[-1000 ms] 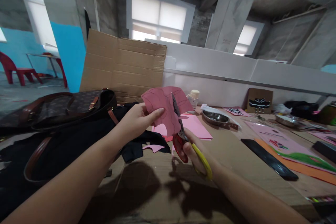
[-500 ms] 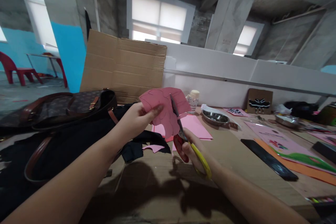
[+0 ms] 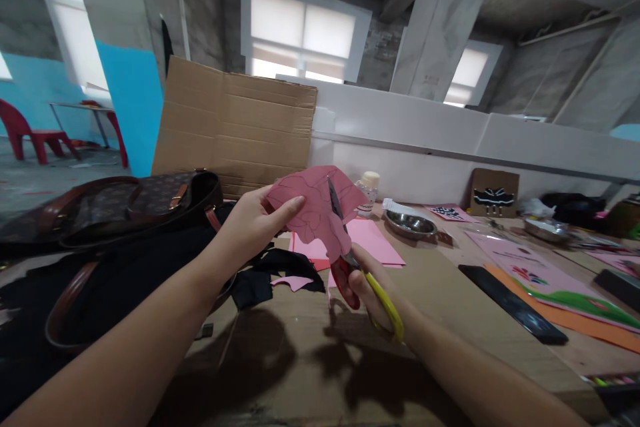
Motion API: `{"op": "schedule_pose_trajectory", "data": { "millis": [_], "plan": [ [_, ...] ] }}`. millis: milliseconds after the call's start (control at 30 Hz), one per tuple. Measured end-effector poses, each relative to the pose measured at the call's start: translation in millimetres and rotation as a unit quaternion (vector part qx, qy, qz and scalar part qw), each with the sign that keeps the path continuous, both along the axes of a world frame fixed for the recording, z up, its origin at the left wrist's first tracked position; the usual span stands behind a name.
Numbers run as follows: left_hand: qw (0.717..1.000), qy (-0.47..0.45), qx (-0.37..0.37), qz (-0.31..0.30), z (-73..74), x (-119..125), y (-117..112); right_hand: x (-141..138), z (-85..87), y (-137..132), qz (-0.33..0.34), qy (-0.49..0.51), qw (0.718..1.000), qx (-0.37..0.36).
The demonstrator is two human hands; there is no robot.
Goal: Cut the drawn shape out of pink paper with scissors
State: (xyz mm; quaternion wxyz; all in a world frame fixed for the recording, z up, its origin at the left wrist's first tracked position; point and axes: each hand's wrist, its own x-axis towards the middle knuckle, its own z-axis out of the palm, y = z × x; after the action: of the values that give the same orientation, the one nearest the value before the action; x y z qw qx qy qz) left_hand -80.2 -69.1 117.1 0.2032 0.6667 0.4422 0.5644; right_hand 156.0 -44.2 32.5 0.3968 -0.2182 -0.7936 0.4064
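The pink paper cut-out with drawn lines (image 3: pixel 310 203), pinched in the left hand (image 3: pixel 255 223) above the wooden tabletop (image 3: pixel 450 293), is being turned slightly from a moment ago and fed onto the red-and-yellow-handled scissors (image 3: pixel 345 260) being gripped by the curled right hand (image 3: pixel 373 287), so cutting is being continued.

The irregular pink paper piece (image 3: pixel 315 210), a thin dusty-pink sheet with wavy cut edges and dark curved lines drawn on its face, is held up in the air above the wooden worktop (image 3: pixel 450 307). It stands nearly upright, pinched at its left edge between the thumb and fingers of the left hand (image 3: pixel 253 223). The metal scissors with one red and one yellow plastic handle (image 3: pixel 351 265) sit in the right hand (image 3: pixel 373 287). They point up and away, and a grey blade lies across the paper's right half from its lower edge.
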Motion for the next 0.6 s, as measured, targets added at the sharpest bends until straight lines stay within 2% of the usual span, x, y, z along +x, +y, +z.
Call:
{"op": "schedule_pose_trajectory", "data": {
  "millis": [233,600],
  "plan": [
    [0.999,0.039,0.025,0.006,-2.0,-3.4,2.7,-1.1,-0.9,0.4,0.028,0.012,0.999,-0.029],
    [0.999,0.04,0.027,-0.002,-2.2,-2.3,2.4,-0.6,1.9,-1.7,0.017,0.006,1.0,-0.013]
  ]
}}
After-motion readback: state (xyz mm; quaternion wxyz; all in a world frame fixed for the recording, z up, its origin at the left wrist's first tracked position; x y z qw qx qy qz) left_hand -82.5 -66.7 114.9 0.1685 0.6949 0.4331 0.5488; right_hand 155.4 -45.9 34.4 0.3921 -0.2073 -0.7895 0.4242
